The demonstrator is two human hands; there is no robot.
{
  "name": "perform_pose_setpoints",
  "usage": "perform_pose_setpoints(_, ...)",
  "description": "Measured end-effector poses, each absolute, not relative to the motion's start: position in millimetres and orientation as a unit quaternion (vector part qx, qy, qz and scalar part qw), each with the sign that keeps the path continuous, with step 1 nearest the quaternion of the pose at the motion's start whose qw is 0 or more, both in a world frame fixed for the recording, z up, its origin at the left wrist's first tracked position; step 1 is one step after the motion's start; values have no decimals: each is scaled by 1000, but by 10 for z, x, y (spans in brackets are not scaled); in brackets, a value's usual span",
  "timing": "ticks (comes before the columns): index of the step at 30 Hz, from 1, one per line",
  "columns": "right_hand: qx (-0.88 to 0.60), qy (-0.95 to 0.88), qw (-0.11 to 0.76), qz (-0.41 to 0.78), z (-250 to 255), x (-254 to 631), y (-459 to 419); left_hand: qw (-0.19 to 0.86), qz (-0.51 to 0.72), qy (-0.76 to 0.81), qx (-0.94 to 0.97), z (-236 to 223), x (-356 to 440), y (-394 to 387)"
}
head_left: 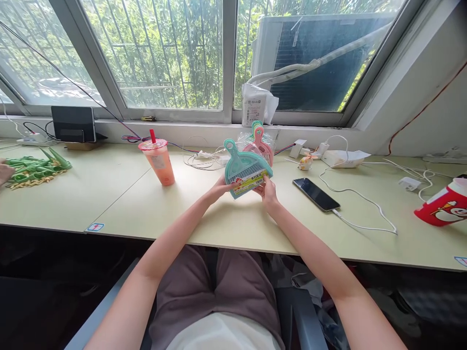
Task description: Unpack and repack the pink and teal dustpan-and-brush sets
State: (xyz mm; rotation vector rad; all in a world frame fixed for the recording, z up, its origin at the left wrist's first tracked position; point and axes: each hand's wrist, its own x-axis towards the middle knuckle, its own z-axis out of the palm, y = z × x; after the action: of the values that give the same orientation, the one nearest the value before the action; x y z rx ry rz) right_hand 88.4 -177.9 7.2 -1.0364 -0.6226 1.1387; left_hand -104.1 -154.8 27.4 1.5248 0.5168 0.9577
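Observation:
Both my hands hold a teal mini dustpan and brush set (243, 167) above the pale green desk (120, 204), its handle pointing away from me. My left hand (218, 187) grips its lower left edge. My right hand (268, 190) pinches the lower right edge near the yellow paper label. Just behind it lies a pile of similar sets in pink and green (260, 142), wrapped in clear plastic.
An orange drink cup with a red straw (159, 161) stands to the left. A phone (315, 194) on a white charging cable lies to the right, with a red and white cup (443, 204) at far right. Green plastic items (32, 167) and another person's hand (4, 171) are at far left.

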Motion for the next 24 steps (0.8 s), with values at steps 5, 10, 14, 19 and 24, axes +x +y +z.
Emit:
perform_pose_setpoints(5,-470,-258,691,485,85,910,-1802,589,406,198,670,303,-989,-1603)
perform_pose_setpoints(10,-421,-307,673,525,119,905,-1783,577,443,205,654,295,-1027,-1544)
perform_pose_setpoints(14,-369,-390,655,531,112,870,-1794,579,433,272,635,268,-1128,-1439)
perform_pose_setpoints(19,-359,-390,691,492,84,862,-1831,600,350,306,651,281,-1160,-1508)
perform_pose_setpoints(24,-346,-375,710,485,107,862,-1855,679,141,218,686,315,-1110,-1699)
